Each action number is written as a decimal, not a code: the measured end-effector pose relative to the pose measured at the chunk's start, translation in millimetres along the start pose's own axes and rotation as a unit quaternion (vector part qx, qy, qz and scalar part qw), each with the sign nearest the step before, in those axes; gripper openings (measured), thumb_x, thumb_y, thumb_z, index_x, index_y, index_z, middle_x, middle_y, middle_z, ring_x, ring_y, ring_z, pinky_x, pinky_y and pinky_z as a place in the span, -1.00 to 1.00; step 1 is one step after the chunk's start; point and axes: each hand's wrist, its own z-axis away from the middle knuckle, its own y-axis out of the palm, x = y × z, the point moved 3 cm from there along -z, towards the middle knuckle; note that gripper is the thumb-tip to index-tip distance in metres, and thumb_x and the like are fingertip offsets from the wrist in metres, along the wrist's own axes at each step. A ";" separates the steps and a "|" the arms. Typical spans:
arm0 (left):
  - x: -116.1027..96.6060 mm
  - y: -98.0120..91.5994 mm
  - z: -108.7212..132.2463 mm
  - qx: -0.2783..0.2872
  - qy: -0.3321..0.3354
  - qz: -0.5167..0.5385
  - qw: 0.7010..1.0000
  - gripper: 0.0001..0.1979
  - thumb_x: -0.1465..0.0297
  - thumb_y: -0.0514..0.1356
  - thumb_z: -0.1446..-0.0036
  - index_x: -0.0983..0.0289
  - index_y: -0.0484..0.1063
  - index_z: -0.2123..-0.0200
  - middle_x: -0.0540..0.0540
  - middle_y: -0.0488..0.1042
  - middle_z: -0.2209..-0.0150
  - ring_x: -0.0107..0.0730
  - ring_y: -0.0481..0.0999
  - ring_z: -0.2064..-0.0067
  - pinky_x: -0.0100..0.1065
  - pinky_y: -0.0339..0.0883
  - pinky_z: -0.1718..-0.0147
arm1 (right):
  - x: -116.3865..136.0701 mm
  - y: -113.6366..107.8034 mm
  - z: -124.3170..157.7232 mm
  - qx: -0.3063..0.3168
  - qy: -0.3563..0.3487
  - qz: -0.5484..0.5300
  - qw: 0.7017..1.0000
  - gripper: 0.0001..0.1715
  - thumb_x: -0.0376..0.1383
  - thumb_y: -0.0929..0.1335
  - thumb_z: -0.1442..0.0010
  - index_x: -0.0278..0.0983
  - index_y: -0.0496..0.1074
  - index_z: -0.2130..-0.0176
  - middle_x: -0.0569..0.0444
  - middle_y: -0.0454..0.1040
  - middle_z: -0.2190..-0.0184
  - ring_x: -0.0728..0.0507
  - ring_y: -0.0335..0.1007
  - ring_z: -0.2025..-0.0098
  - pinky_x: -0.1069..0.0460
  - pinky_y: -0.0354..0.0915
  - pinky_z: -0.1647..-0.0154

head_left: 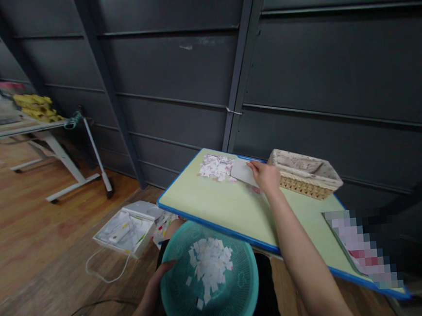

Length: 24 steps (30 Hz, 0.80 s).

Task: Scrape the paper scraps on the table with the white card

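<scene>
My left hand point(157, 284) grips the left rim of a teal plastic basket point(249, 291), which rests over my lap. A heap of small white paper pieces point(212, 262) lies inside it. Over the table, my right hand point(265, 175) is closed on the edge of a flat white card point(244, 171). The card's far end meets a pile of paper scraps with pinkish marks point(215, 167) on the tabletop. Most of my left fingers are hidden or dark against the basket.
The pale green table point(188, 196) has a blue edge. A cloth-lined wicker basket point(304, 184) stands at its back right, near a dark panelled wall point(174, 63). An open white box point(125, 230) and a cable lie on the wooden floor. Another table point(47, 126) stands left.
</scene>
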 end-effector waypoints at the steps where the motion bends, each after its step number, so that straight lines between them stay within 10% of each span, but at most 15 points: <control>1: 0.9 0.4 0.5 -0.005 0.001 -0.005 1.000 -0.59 0.41 0.26 -0.01 0.43 0.38 0.04 0.10 0.66 0.48 -0.09 0.66 0.35 -0.18 0.49 0.19 | 1.1 0.1 0.2 0.005 -0.009 0.010 1.000 -0.48 -0.04 0.13 -0.31 -0.17 0.51 0.01 -0.11 0.58 0.32 -0.19 0.45 0.33 0.02 0.16 0.34; 24: 9.9 -2.8 -0.3 -0.015 0.011 -0.022 1.000 -0.37 0.32 0.26 -0.03 0.46 0.24 -0.15 0.20 0.69 0.32 0.00 0.64 0.18 -0.12 0.45 0.15 | 1.6 -4.1 -1.1 0.010 -0.052 -0.041 0.998 -0.53 -0.08 0.16 -0.30 -0.18 0.52 0.05 -0.07 0.59 0.24 -0.21 0.48 0.23 0.01 0.20 0.25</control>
